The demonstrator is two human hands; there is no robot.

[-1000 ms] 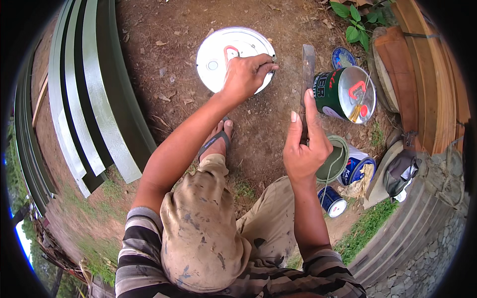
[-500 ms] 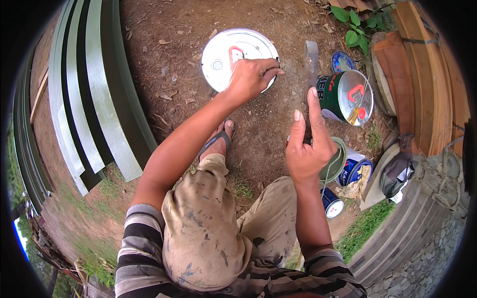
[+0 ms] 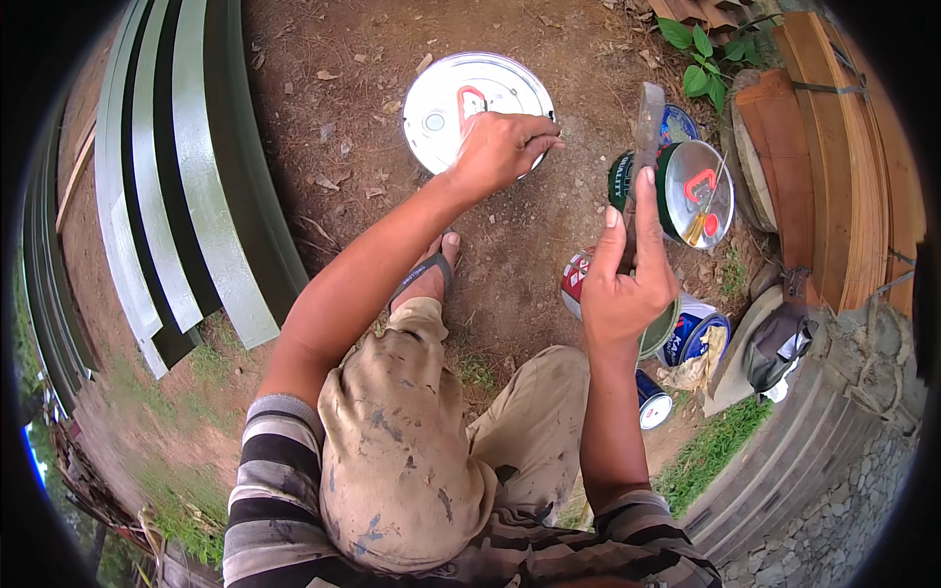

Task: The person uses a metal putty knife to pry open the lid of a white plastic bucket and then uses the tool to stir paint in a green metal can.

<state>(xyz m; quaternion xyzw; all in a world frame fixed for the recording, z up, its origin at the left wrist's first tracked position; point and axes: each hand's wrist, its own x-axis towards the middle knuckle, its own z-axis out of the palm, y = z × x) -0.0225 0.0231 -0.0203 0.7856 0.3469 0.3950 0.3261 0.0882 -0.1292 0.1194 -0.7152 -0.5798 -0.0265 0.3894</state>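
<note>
A big round can with a white lid and red handle (image 3: 443, 90) stands on the ground ahead of me. My left hand (image 3: 498, 149) reaches over the lid, fingers pinched together at its right rim; what they hold, if anything, is hidden. My right hand (image 3: 629, 289) is raised to the right, its thumb and forefinger pointing up along a flat, grey, blade-like tool (image 3: 648, 122). The tool's lower end is hidden by the hand. Beyond it a dark green can with a silver top (image 3: 698, 162) and a red handle stands beside the tool.
Long green-painted metal strips (image 3: 201, 147) lie at the left. On the right are a blue paint can (image 3: 694, 338), a small dark blue can (image 3: 651, 400), a red can (image 3: 575, 279), a pale crumpled rag (image 3: 701, 365) and stacked wooden boards (image 3: 833, 167). A leafy plant (image 3: 701, 64) grows behind.
My right hand has moved right and slightly down with the blade-like tool, which now overlaps the green can. A red can has come into view beside it. My left hand stays at the lid's rim.
</note>
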